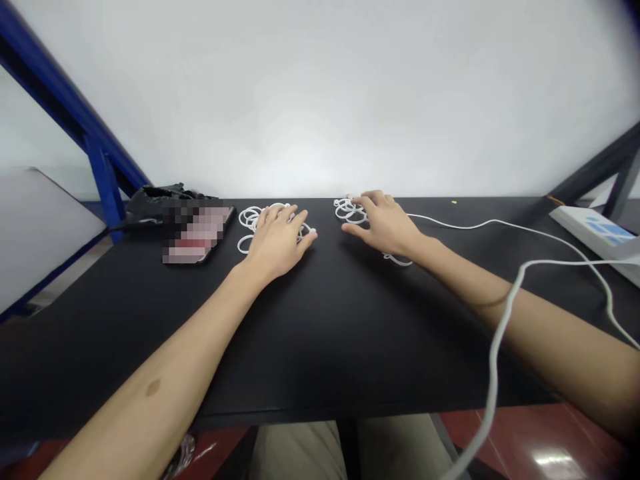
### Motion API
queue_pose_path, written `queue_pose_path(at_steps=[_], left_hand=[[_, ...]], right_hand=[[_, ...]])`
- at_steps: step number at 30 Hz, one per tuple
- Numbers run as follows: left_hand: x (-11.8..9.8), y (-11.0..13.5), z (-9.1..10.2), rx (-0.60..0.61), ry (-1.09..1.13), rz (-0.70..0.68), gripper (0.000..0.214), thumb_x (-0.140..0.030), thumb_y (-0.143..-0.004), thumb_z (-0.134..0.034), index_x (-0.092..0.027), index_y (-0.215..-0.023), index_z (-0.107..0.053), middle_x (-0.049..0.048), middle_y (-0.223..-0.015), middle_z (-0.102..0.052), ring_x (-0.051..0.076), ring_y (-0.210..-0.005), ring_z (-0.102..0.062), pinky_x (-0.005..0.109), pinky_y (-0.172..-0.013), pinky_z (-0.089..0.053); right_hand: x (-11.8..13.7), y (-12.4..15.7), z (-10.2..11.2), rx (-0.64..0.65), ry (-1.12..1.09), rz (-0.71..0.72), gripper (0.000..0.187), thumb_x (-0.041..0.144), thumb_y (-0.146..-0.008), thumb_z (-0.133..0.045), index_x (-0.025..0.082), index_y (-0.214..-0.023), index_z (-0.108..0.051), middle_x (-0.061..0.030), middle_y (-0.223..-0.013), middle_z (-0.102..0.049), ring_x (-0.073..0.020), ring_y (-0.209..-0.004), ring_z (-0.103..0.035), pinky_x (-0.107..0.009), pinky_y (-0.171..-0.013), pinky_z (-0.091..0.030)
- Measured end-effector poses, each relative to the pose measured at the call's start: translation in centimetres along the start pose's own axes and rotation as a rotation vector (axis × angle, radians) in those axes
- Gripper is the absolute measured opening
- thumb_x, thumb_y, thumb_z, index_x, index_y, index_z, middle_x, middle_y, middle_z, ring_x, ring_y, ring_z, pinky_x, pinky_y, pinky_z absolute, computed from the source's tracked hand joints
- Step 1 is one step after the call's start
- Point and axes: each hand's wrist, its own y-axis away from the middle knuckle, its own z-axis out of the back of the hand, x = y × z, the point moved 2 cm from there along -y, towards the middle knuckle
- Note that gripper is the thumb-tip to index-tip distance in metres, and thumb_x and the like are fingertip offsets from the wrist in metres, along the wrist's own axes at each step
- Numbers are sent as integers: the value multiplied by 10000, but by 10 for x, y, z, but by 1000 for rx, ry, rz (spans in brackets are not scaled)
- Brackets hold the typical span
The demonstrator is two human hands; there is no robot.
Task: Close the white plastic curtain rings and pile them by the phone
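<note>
My left hand (277, 239) lies flat, fingers spread, on top of a tangle of thin white cable (249, 220) at the far middle of the black table (320, 333). My right hand (383, 223) rests a little to the right, fingers stretched out over a second coil of white cable (345, 210), with a loop of it showing under the wrist. Neither hand has closed around the cable.
A phone (197, 233) lies left of my left hand, with a black bundle (160, 199) behind it. A thicker white cable (500, 333) runs over my right forearm and off the near edge. A white device (595, 237) sits at the right edge. Blue frame bars (100, 160) stand at left.
</note>
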Motion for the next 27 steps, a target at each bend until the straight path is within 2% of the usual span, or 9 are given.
queue_pose_path(at_steps=[5,8,13,16,19,21,25,27], left_hand=[[0,2,-6,117,-5,6,463,-408,-977,-419,-139,-1321,-574,142,-1372,-561,334,-1303,-445,531,-1141,-256],[0,3,-5,113,-19,14,435,-355,-983,-401,-130,-1309,-581,146,-1375,-559,336,-1302,-449,544,-1146,-244],[0,3,-3,64,-66,51,399,-320,-976,-403,-109,-1227,-630,157,-1296,-614,355,-1263,-474,560,-1128,-248],[1,3,-3,46,-89,85,395,-332,-972,-405,-98,-1162,-661,162,-1244,-639,364,-1239,-483,562,-1127,-236],[1,4,-3,35,-104,95,398,-337,-963,-420,-79,-1149,-660,171,-1223,-644,369,-1221,-490,557,-1127,-232],[1,3,-3,26,-101,88,408,-339,-952,-445,-69,-1193,-634,175,-1239,-633,373,-1227,-481,554,-1128,-228],[-8,2,2,-10,-10,-9,412,-339,-948,-477,-84,-1249,-596,156,-1296,-602,361,-1258,-446,546,-1133,-204],[-18,3,6,-38,89,-87,391,-354,-965,-461,-113,-1241,-598,125,-1291,-610,331,-1229,-461,517,-1097,-259]], right_hand=[[-7,-45,-17,143,-7,19,777,651,-825,-545,168,-1429,-462,-206,-1501,-389,-421,-1325,-421,-554,-1080,-355],[-7,-50,-26,181,4,86,706,627,-867,-491,148,-1385,-515,-184,-1430,-501,-383,-1325,-438,-531,-1098,-346],[-1,-22,-21,181,4,135,571,491,-937,-442,126,-1369,-527,-170,-1393,-551,-337,-1333,-452,-506,-1098,-364],[1,0,-9,188,7,192,551,459,-941,-448,115,-1364,-532,-166,-1381,-564,-333,-1293,-502,-530,-1134,-317],[2,19,3,198,3,210,536,458,-928,-484,130,-1347,-548,-159,-1334,-599,-325,-1276,-518,-521,-1112,-359],[3,29,7,178,-11,173,584,476,-905,-528,118,-1366,-520,-173,-1316,-606,-335,-1279,-513,-518,-1097,-381],[6,44,9,86,-112,111,679,463,-859,-620,125,-1418,-432,-165,-1320,-607,-345,-1270,-513,-539,-1070,-404],[9,49,11,22,-189,105,734,436,-836,-664,162,-1451,-371,-131,-1280,-637,-332,-1220,-548,-530,-1023,-448]])
